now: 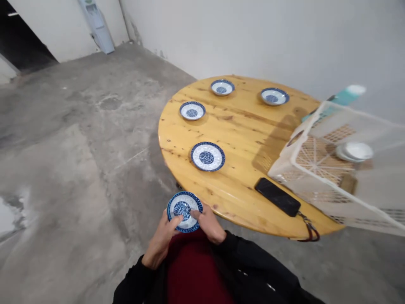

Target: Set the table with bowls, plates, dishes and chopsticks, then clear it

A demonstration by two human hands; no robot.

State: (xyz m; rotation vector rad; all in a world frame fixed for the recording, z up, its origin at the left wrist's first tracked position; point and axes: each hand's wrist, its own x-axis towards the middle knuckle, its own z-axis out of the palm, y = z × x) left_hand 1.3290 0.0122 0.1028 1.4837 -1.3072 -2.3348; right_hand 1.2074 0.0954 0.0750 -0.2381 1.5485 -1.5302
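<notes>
Left hand [160,239]: gripping the left edge of a blue-and-white plate [182,207], thumb on its face, other fingers mostly hidden.
Right hand [209,222]: gripping the same plate's right edge, thumb also on its face.
Held plate: lower centre of the frame, just off the table's near edge, patterned face showing.
Wooden table [240,131]: centre to right, rounded edge toward the left.
Plates on the table: one at centre [208,156], one above it to the left [192,111], two at upper centre and upper right of centre [222,87] [274,96].
Black phone [277,196]: right of centre, low, with a strap [310,234] over the table edge.
White crate [299,158]: right side, white dishes [356,151] inside.
</notes>
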